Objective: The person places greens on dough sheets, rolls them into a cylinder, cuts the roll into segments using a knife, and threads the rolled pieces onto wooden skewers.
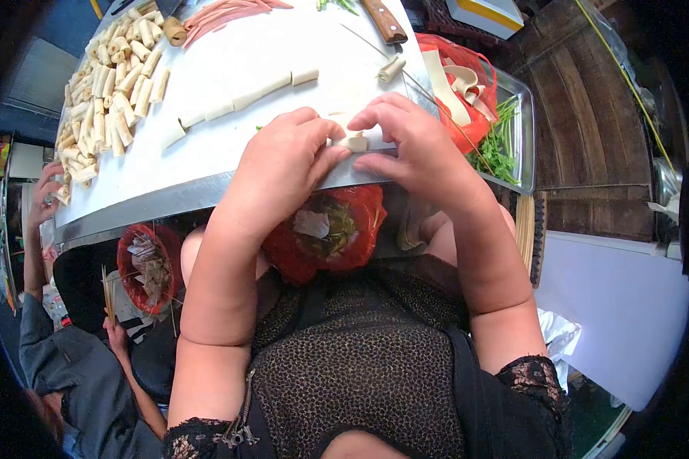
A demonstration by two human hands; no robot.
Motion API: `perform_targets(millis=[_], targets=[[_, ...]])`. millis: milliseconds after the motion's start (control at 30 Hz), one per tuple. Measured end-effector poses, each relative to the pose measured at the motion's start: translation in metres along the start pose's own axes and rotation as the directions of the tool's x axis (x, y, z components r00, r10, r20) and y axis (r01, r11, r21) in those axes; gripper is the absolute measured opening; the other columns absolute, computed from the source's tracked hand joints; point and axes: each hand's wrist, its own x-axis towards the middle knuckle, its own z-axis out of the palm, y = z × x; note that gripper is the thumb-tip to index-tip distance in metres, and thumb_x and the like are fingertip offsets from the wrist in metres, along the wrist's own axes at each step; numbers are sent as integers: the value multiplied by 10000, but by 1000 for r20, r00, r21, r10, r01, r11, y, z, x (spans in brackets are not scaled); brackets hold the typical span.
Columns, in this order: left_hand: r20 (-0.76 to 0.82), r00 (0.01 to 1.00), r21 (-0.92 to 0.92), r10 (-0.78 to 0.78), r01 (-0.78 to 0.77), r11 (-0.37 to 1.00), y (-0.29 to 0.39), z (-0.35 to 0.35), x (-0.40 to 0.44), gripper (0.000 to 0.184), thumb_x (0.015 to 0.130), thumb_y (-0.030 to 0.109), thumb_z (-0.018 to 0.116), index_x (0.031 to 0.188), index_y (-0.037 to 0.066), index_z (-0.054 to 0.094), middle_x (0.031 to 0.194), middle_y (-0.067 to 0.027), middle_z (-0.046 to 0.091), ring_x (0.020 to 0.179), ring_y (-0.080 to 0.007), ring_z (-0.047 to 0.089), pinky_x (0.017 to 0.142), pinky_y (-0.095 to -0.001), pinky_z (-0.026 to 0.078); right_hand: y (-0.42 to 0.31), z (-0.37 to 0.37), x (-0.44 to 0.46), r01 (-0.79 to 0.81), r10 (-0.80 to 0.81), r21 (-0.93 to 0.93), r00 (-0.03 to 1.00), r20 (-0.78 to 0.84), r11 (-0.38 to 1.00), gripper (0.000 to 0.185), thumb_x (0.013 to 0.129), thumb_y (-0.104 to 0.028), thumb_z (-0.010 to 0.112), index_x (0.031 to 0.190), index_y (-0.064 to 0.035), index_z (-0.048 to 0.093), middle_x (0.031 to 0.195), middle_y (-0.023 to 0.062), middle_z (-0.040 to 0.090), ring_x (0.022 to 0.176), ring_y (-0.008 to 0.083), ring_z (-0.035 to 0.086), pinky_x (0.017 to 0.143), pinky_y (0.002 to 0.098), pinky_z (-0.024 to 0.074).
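At the table's near edge, my left hand [287,153] is closed, its thumb and fingers pinching a small pale tofu-skin roll [354,143]. Around the roll's right side is my right hand [413,141], thumb and fingers apart, with nothing visible between them. Beyond my hands lies a slanting row of overlapping pale tofu-skin pieces [245,98]. A single roll [391,69] rests by a thin skewer [421,86] to the upper right. My fingers partly hide the roll being pinched.
Finished-looking rolls [111,99] are heaped at left, near pink strips [218,19]. A wooden knife handle [384,21] lies at the back. At right are a red bag [486,73] and metal tray [527,145] with greens. Another person [92,382] holds skewers [109,294].
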Motion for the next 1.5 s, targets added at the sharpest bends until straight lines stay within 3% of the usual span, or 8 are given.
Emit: perform_targets(millis=[233,433,700,800,1133,1200,1400,1500], targets=[[143,989,-9,29,-28,1000,3,-7,-3,173,882,218,678,932,53,663,828,-125,586,818,-321,595,724,-404,487,4,-4,-5,1,5,-29,985,171,1000,144,782,-130,745,860,-47,656,881,135,640,858,332,642,753,409,527],[-13,1000,-158,-27,25,987,3,-1,-3,192,843,173,717,972,56,635,858,-117,584,805,-300,592,718,-387,486,8,-4,-1,10,-8,-12,987,159,1000,140,816,-125,712,921,-34,695,869,145,636,834,334,643,740,407,526],[-26,1000,35,10,-9,999,-3,5,2,202,862,182,711,998,53,638,851,-113,581,803,-293,591,717,-385,484,0,-7,0,-39,39,29,999,1,999,189,788,-64,722,968,-29,674,970,148,621,917,338,639,814,392,532],[-39,999,33,9,-7,999,-2,6,4,202,873,194,704,1002,49,645,837,-110,580,799,-286,590,718,-385,484,8,1,3,70,-71,-77,998,-1,995,195,775,-51,731,954,-35,655,974,146,619,928,337,638,814,401,533],[-61,998,19,-19,20,1000,-2,7,4,214,862,181,714,995,59,600,803,-107,577,770,-279,588,704,-384,485,14,6,4,56,-56,-94,998,-5,994,181,790,-75,725,950,-30,654,981,142,620,931,337,641,797,405,533],[-61,998,27,-10,11,1000,-2,8,4,210,866,182,712,995,57,604,798,-107,583,767,-285,589,701,-388,484,10,6,4,60,-66,-101,996,-61,993,200,799,-51,725,988,-18,668,1011,119,637,940,277,639,811,349,521],[56,997,-18,-51,52,998,4,0,-4,243,852,195,724,1006,52,602,826,-115,596,785,-293,602,712,-379,495,9,-4,0,-8,11,-20,989,146,1000,130,807,-97,713,919,-33,694,924,140,647,876,336,653,775,402,537],[-42,997,-96,-71,67,993,8,-1,-3,244,853,208,723,997,47,610,848,-120,598,805,-293,607,724,-376,503,8,-2,1,-24,24,-10,994,106,1000,112,812,-89,708,906,-28,702,916,143,647,870,335,654,773,401,537]])
